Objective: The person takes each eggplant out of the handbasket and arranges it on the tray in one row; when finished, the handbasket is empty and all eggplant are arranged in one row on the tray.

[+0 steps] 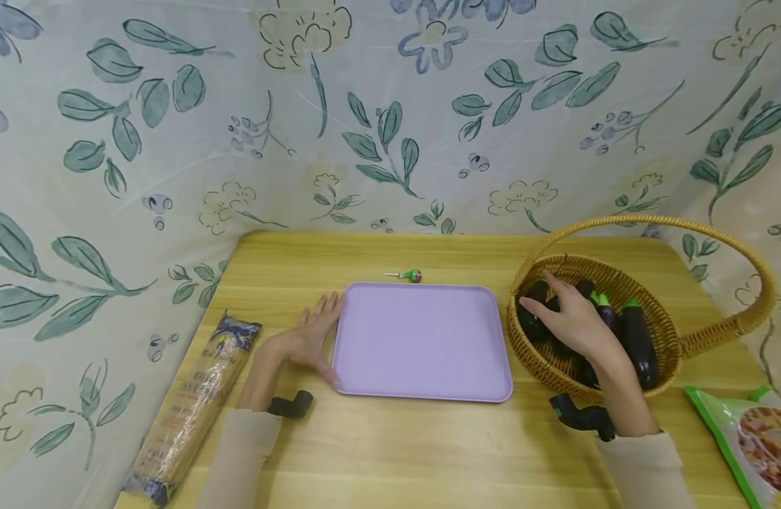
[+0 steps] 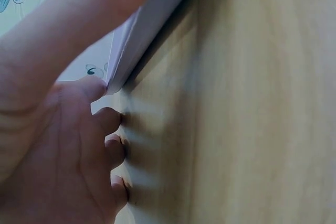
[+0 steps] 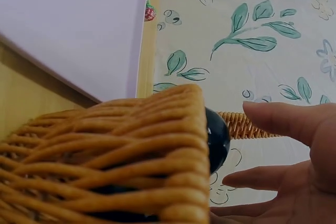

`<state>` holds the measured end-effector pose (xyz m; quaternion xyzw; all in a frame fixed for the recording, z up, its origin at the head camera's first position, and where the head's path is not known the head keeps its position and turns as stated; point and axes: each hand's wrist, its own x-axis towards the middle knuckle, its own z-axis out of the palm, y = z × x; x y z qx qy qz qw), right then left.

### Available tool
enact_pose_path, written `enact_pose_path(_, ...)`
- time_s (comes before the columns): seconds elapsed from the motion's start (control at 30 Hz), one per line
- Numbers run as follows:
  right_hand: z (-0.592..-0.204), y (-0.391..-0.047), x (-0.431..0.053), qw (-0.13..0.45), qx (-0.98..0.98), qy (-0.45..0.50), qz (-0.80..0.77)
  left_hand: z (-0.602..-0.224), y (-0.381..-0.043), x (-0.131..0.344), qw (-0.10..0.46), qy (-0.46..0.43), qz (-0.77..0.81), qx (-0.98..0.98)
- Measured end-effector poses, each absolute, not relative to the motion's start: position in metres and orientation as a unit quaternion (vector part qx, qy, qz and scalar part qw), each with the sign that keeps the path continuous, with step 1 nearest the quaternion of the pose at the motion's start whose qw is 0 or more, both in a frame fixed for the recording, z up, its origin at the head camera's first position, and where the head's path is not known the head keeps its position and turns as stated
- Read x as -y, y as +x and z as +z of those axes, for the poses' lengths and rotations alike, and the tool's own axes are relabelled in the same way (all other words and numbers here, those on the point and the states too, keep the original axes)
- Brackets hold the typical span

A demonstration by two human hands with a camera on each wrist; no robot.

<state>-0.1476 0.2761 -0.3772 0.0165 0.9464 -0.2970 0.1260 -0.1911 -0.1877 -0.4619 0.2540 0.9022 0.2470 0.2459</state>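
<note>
A lilac tray (image 1: 422,343) lies flat on the wooden table. My left hand (image 1: 309,339) touches its left edge, fingers spread, with the thumb by the near corner; in the left wrist view the left hand (image 2: 68,145) has its fingertips down on the tabletop beside the rim. Over a wicker basket (image 1: 673,353) at the right, my right hand (image 1: 571,318) reaches in among several dark eggplants (image 1: 637,343). The right wrist view has the right hand (image 3: 294,166) with thumb and fingers apart, near an eggplant (image 3: 216,140) showing past the basket's rim (image 3: 181,150).
A wrapped lollipop (image 1: 410,276) lies behind the tray. To the left is a long clear packet of noodles (image 1: 196,403). A green-edged food bag (image 1: 755,438) sits at the right front. The basket's tall handle (image 1: 736,251) arches to the right. Floral cloth (image 1: 390,106) hangs behind.
</note>
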Motion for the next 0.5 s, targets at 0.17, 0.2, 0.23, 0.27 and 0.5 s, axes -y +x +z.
enact_pose_path(0.17,-0.376,-0.147,-0.274,0.129,-0.953,0.017,-0.274,-0.463,-0.191,0.189,0.245,0.255,0.247,-0.902)
enact_pose_path(0.2,-0.375,-0.147,-0.273,0.130,-0.954,0.015,-0.270,-0.463,-0.191,0.189,0.244,0.255,0.248,-0.902)
enact_pose_path(0.23,-0.375,-0.146,-0.271,0.132,-0.955,0.012,-0.266,-0.463,-0.191,0.189,0.244,0.255,0.249,-0.902)
enact_pose_path(0.27,-0.375,-0.146,-0.270,0.136,-0.955,0.009,-0.265,-0.463,-0.191,0.189,0.244,0.255,0.250,-0.902)
enact_pose_path(0.5,-0.376,-0.145,-0.264,0.137,-0.956,0.002,-0.258,-0.464,-0.191,0.190,0.240,0.256,0.257,-0.900)
